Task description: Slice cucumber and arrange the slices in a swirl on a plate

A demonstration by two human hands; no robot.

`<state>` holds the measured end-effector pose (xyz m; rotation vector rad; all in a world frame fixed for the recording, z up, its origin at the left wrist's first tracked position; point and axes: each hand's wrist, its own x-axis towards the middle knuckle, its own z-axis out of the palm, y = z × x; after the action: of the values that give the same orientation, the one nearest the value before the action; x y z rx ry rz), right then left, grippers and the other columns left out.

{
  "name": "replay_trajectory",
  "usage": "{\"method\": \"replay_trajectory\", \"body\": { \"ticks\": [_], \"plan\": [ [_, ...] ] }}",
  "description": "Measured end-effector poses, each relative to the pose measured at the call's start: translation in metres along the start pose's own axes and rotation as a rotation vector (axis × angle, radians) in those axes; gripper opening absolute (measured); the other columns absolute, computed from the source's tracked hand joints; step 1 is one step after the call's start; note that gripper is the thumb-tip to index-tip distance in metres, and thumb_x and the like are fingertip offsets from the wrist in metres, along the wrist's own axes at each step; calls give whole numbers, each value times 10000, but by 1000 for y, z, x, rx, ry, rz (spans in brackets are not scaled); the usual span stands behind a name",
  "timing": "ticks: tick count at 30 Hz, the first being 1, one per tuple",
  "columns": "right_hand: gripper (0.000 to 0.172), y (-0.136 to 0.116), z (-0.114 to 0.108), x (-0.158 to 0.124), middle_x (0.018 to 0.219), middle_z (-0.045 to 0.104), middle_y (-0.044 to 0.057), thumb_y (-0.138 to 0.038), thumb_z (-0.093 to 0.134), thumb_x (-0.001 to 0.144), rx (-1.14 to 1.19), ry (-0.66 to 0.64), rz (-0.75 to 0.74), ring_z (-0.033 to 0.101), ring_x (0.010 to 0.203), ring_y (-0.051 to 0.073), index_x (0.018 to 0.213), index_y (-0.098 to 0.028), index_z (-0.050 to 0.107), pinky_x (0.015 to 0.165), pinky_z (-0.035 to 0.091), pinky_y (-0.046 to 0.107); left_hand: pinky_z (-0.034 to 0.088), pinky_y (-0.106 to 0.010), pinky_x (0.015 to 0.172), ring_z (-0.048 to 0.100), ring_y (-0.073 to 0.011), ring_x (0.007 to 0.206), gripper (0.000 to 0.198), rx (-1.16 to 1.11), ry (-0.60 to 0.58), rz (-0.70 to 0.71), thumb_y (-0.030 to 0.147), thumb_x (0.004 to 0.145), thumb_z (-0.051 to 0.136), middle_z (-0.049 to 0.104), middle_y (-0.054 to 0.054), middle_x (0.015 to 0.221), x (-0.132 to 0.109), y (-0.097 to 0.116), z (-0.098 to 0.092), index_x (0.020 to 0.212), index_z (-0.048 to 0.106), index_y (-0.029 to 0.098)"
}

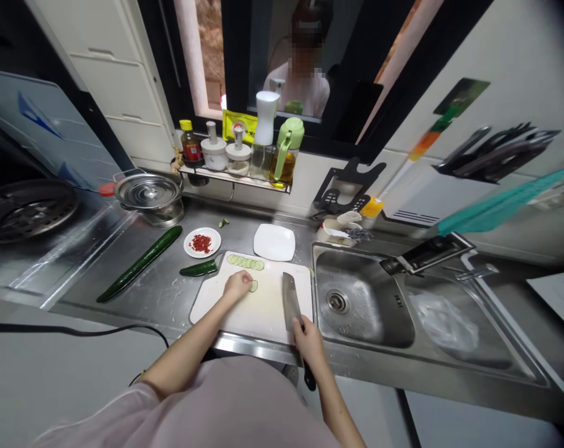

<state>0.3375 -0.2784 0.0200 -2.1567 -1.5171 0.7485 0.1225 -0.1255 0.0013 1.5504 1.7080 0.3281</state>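
Observation:
My left hand (237, 285) is over the white cutting board (263, 314), its fingertips pinched on a thin round cucumber slice (254, 286). Behind it, a row of overlapping cucumber slices (245, 262) lies along the board's far edge. In my right hand (308, 341) is the black handle of a cleaver (291, 297), its broad blade over the right side of the board. A cut piece of cucumber (198, 269) rests at the board's left edge. Farther left, a long whole cucumber (142, 262) lies on the steel counter.
A small plate of chopped red bits (214, 246) and a white square plate (274, 242) stand behind the board. The sink (365, 311) is to the right. A lidded steel pot (148, 193) stands back left, under a rack of seasonings (235, 177) to its right.

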Motion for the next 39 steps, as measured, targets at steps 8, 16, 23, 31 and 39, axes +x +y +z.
{"method": "replay_trajectory", "body": {
  "ticks": [8, 16, 23, 31, 39],
  "plan": [
    [331, -47, -9, -6, 887, 706, 79, -345, 341, 957, -420, -251, -61, 632, 818, 184, 1036, -201, 629, 653, 329, 238, 419, -221, 690, 624, -139, 771, 190, 47, 88, 14, 178, 777, 550, 688, 18, 782, -26, -26, -6, 938, 637, 233],
    [316, -61, -2, -18, 925, 704, 104, -313, 339, 964, -526, -325, -125, 649, 858, 210, 1156, -217, 570, 709, 363, 268, 418, -264, 725, 628, -184, 860, 248, 197, 96, 58, 240, 807, 531, 707, -5, 876, -30, -32, -15, 1027, 644, 252],
    [245, -72, 11, -21, 913, 701, 102, -257, 354, 954, -575, -357, -165, 653, 855, 211, 1040, -205, 578, 711, 376, 279, 418, -274, 762, 604, -196, 915, 218, 249, 102, 73, 252, 824, 525, 696, -20, 896, -19, -34, -17, 1000, 653, 245],
    [276, -74, 14, -22, 927, 702, 123, -231, 320, 953, -621, -377, -171, 659, 884, 230, 1055, -180, 571, 712, 404, 295, 412, -287, 759, 586, -202, 930, 183, 263, 128, 85, 276, 838, 531, 681, -19, 911, -19, -35, -14, 982, 640, 254],
    [308, -78, 18, -19, 948, 694, 161, -115, 358, 882, -631, -469, -172, 657, 933, 254, 1137, -143, 529, 726, 432, 317, 410, -289, 764, 590, -203, 949, 196, 282, 107, 65, 270, 836, 525, 688, -14, 940, -16, -36, -14, 995, 639, 270]
  ]
}}
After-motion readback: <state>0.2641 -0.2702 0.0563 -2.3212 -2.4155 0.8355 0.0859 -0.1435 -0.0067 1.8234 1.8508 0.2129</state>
